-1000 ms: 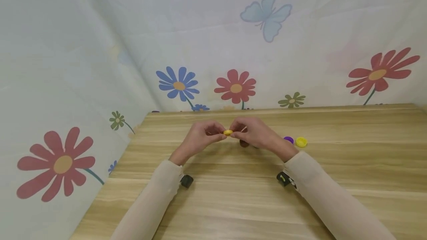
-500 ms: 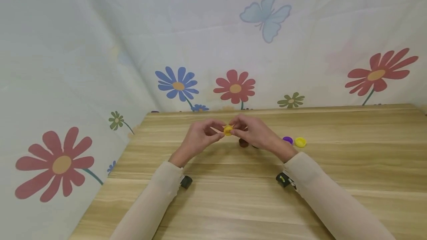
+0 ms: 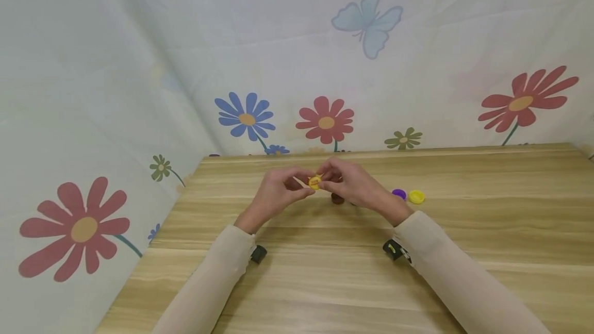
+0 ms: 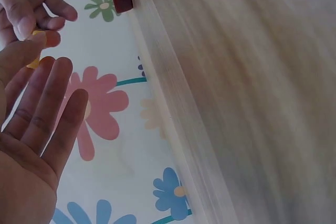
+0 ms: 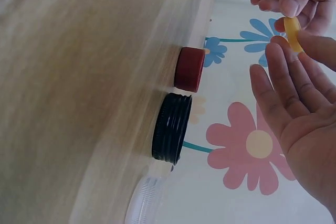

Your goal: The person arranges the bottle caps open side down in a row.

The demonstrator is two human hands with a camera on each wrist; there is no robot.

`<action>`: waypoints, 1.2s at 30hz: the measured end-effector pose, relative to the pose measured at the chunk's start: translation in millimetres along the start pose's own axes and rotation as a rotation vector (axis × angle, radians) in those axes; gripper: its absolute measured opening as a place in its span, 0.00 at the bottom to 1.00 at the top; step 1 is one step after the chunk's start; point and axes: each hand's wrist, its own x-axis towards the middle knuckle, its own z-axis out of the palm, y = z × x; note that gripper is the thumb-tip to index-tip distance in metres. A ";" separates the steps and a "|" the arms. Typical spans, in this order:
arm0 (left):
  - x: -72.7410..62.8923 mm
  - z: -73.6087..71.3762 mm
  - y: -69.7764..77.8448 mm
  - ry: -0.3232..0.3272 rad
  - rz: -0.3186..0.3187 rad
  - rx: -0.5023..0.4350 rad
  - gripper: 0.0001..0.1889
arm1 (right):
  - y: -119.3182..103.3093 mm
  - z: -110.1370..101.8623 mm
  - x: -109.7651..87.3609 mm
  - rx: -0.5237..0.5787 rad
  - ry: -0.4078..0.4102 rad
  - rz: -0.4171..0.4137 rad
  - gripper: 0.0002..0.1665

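Between my two hands, raised above the table, is a small round yellow cap (image 3: 315, 183) with reddish print on its face. My left hand (image 3: 274, 192) pinches its left side between thumb and finger, while my right hand (image 3: 353, 184) pinches the right side. In the right wrist view the yellow cap (image 5: 292, 34) shows edge-on between the fingertips of both hands. The left wrist view shows only slivers of it behind my thumb. Below my right hand stands a dark red cap (image 3: 337, 199) on the table.
The right wrist view shows a red cap (image 5: 189, 69), a black threaded lid (image 5: 172, 128) and a pale ridged piece (image 5: 144, 200) in a row. Farther right on the wooden table (image 3: 325, 282) lie a purple cap (image 3: 399, 194) and another yellow cap (image 3: 416, 197). Flower-printed cloth hangs behind.
The yellow cap has tilted from nearly edge-on, so its printed face now shows to the head camera. Both hands have kept their pinch and moved only slightly.
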 end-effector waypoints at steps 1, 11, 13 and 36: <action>0.0 -0.3 0.2 -0.001 -0.004 0.004 0.17 | -0.3 -0.3 0.1 0.002 -0.002 -0.001 0.14; -1.7 -5.3 2.5 -0.050 -0.078 -0.033 0.14 | 0.4 1.4 1.0 0.037 -0.049 -0.015 0.13; -2.3 -5.7 2.6 -0.064 -0.084 -0.052 0.13 | -0.1 1.8 1.1 0.041 -0.058 -0.004 0.13; -14.6 -11.1 -0.3 -0.217 -0.146 0.035 0.12 | 3.4 14.8 0.6 -0.048 -0.154 -0.064 0.09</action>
